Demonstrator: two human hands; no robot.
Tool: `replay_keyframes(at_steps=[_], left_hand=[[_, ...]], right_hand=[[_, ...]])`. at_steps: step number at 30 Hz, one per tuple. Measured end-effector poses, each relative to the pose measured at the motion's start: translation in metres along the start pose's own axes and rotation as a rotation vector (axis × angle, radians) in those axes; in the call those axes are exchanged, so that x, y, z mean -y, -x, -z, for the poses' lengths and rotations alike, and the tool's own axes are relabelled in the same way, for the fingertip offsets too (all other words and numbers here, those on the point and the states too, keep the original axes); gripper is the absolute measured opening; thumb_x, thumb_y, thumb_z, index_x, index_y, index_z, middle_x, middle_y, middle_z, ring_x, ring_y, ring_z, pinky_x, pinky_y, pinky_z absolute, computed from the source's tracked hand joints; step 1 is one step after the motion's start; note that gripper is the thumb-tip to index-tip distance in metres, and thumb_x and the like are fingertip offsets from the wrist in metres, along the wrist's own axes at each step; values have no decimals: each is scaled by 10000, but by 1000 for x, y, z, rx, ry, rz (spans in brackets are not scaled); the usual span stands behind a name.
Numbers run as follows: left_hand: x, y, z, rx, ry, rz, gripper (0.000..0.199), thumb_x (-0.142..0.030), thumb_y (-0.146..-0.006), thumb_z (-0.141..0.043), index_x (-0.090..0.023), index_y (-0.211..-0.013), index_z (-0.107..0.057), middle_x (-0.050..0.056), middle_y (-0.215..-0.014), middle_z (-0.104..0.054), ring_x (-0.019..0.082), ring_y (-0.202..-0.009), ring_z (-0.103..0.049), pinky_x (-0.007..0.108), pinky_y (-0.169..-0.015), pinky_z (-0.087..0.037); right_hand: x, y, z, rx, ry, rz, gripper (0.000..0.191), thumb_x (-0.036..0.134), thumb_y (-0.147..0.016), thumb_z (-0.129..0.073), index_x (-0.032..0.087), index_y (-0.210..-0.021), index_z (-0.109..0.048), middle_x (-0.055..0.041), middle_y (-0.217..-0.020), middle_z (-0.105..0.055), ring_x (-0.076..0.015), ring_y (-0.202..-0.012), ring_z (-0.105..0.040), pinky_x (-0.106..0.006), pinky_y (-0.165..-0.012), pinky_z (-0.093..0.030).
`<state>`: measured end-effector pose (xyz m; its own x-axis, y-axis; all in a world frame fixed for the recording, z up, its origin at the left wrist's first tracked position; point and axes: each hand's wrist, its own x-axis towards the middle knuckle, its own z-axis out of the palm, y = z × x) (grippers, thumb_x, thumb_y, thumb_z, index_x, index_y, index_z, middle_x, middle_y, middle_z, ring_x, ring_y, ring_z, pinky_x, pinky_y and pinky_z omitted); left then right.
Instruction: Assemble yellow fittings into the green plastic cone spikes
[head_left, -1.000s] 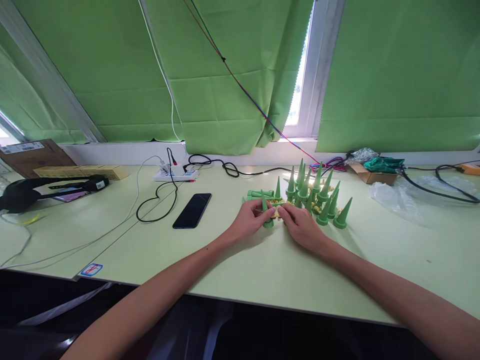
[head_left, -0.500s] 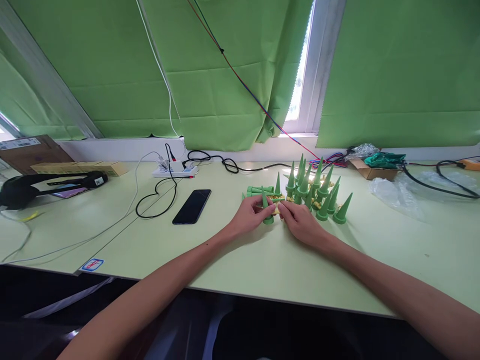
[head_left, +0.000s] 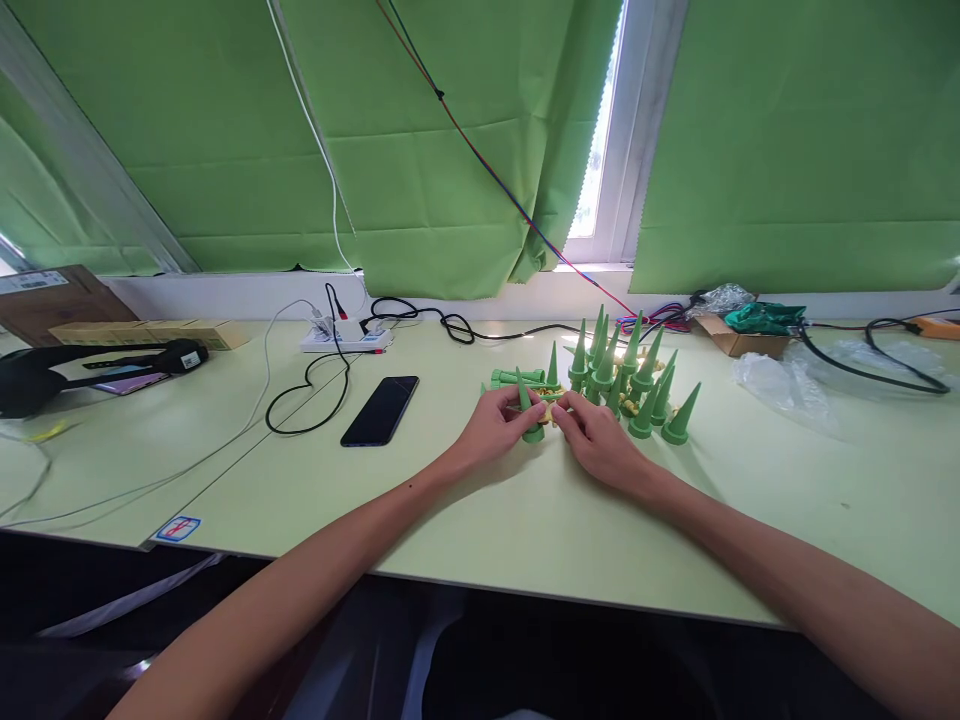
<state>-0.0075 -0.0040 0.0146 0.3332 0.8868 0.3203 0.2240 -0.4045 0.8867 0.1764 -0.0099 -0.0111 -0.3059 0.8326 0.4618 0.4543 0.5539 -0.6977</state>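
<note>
My left hand point(head_left: 491, 428) is closed around a green plastic cone-shaped spike point(head_left: 533, 435), whose tip points up and whose round base shows below the fingers. Close beside it, my right hand point(head_left: 598, 437) pinches with thumb and forefinger at a small yellowish piece point(head_left: 547, 411) between the hands; its shape is too small to make out. Several matching green spikes point(head_left: 603, 372) stand upright just behind and right of my right hand, with small yellowish parts among them. Green tube-like pieces point(head_left: 516, 377) lie behind my left hand.
A black phone point(head_left: 379, 411) lies left of my hands. Behind it are a white power strip point(head_left: 346, 337) and looping cables. Far left sit a black headset-like strap point(head_left: 97, 372) and boxes. On the right are a small carton point(head_left: 739, 338), clear plastic wrap point(head_left: 784, 388) and a black cable.
The whole view has shifted slightly. Both hands keep nearly the same position, close together around the green spike and the small yellowish piece.
</note>
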Motion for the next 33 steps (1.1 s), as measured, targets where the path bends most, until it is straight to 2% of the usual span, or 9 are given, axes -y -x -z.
replay_keyframes(at_steps=[7,13,17,25,33], left_hand=[[1,0,1,28,0,12,381,-530,-853,-663,-150,-837,-659,23,-654,-591,128,-564,-522,249,-500,-375],[4,-1,1,-1,19,31,349,-503,-867,-661,-154,-872,-657,-1,-635,-570,102,-532,-486,234,-493,-352],[3,0,1,4,20,33,334,-485,-878,-656,-152,-883,-655,-7,-633,-557,94,-532,-472,234,-495,-335],[-2,1,1,39,13,33,347,-497,-867,-663,-152,-888,-633,-45,-552,-473,66,-427,-352,237,-432,-245],[-1,1,1,82,-10,22,317,-459,-861,-677,-152,-919,-628,-33,-593,-519,71,-456,-398,226,-450,-301]], right_hand=[[-3,-3,-2,-12,48,13,381,399,-1035,-343,224,-707,-427,10,-645,-497,-154,-605,-426,-285,-581,-310],[-1,-1,-1,-10,-14,-13,255,409,-1027,-405,220,-888,-506,67,-557,-464,-128,-502,-359,-274,-537,-274],[1,-1,0,5,-31,4,223,388,-1024,-415,218,-908,-502,75,-541,-454,-124,-489,-350,-273,-525,-255],[-2,-3,-1,-22,9,20,277,372,-1021,-395,215,-811,-485,38,-613,-502,-135,-550,-400,-276,-565,-304],[-4,-4,-2,-39,53,11,358,382,-1020,-374,213,-717,-461,2,-662,-541,-148,-608,-451,-282,-585,-307]])
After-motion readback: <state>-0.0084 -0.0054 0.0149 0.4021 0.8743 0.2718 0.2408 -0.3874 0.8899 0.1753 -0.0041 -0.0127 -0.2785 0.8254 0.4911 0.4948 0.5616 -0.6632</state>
